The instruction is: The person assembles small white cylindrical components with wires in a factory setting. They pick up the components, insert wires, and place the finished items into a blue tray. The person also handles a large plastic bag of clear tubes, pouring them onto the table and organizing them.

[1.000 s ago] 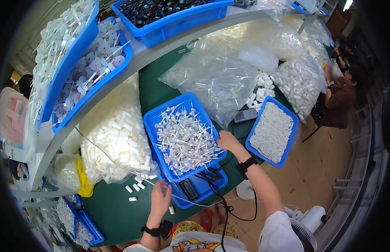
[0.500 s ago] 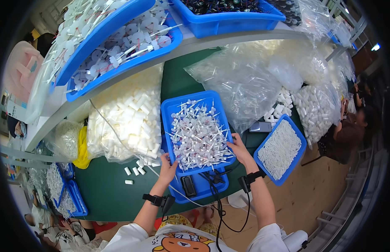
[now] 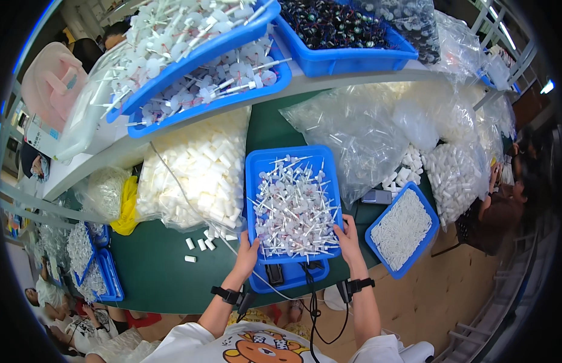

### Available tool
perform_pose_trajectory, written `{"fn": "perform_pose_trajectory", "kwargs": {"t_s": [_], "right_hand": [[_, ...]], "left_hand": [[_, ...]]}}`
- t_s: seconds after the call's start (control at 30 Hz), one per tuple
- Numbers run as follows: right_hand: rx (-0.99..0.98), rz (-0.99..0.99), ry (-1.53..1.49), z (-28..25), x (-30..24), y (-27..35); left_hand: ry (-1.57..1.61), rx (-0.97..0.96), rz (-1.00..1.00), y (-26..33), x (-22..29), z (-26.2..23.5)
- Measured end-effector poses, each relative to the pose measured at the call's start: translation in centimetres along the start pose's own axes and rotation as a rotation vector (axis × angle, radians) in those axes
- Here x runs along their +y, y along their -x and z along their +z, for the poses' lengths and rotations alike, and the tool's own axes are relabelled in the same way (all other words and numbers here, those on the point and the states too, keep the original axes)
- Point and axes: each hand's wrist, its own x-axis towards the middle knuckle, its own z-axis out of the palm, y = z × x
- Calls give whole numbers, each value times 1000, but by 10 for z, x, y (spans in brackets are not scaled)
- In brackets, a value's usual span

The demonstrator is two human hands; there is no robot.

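Observation:
A blue plastic tray (image 3: 253, 175) heaped with small white parts, thin sticks with pale discs (image 3: 296, 212), is between my two hands. My left hand (image 3: 247, 254) grips its left side near the close corner, and my right hand (image 3: 348, 237) grips the right side near the other close corner. The fingers under the rim are hidden. A second blue tray (image 3: 314, 277) shows below the near edge, partly covered by the full one. A black box-shaped device (image 3: 274, 274) and black cables lie in it.
Left of the tray stands a clear bag of white cylinders (image 3: 199, 175), several spilled beside it. On the right lie a blue tray of white sticks (image 3: 402, 230) and plastic bags (image 3: 347, 139). Blue bins (image 3: 353, 60) stand on the shelf (image 3: 311, 81) beyond. Other people sit at both sides.
The full tray has shifted slightly toward me with both hands on it, covering more of the lower tray. The view has tilted, showing more of the shelf.

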Motion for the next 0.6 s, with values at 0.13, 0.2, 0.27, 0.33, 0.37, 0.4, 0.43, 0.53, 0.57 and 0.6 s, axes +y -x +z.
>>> {"fn": "perform_pose_trajectory", "kwargs": {"t_s": [0.13, 0.2, 0.27, 0.33, 0.37, 0.4, 0.43, 0.53, 0.57, 0.6], "right_hand": [[22, -18, 19, 4, -27, 30], [46, -23, 42, 2, -44, 47], [43, -43, 41, 0, -52, 61], [71, -33, 64, -3, -61, 77], [84, -30, 79, -4, -68, 87], [95, -74, 115, -4, -74, 95], [108, -68, 104, -3, -80, 105], [124, -57, 40, -2, -95, 132], [116, -69, -1, -3, -98, 140], [105, -77, -42, -1, -102, 146]], "left_hand": [[44, -6, 55, 27, 13, 0], [6, -24, 67, 42, 24, 7], [-174, -38, 114, 56, 31, 4], [-361, -52, 229, 80, 46, 6], [-388, -68, 261, 91, 56, 9], [-389, -73, 253, 99, 60, 10], [-392, -69, 238, 109, 62, 8], [-404, -55, 319, 137, 70, 4], [-414, -51, 369, 146, 77, 4], [-391, -67, 329, 158, 88, 2]]}}
